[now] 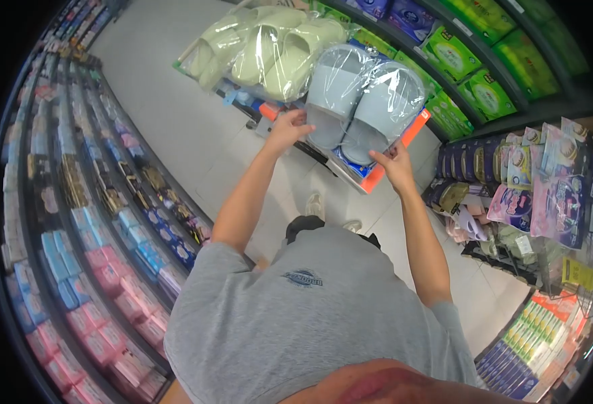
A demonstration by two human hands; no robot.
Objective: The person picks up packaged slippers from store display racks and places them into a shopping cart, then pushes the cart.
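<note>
A pair of grey-blue slippers (340, 84) in a clear plastic bag lies on top of stacked goods on a low stand. My left hand (288, 132) is at the bag's near left side, thumb and fingers closed on its edge. At the near right corner, my right hand (396, 167) has its thumb on the bag by one slipper's end, with the other fingers partly hidden. To the left of this pair lie pale green slippers (269, 57), also wrapped in clear plastic. An orange edging (375, 180) shows below the grey-blue pair.
Long shelves (118, 195) of pink, blue and dark packages run along the left. Green tissue packs (452, 54) fill the shelf at the upper right. Hanging pink packages (512, 205) and boxed goods (532, 337) stand on the right. The tiled floor (155, 87) passes between them.
</note>
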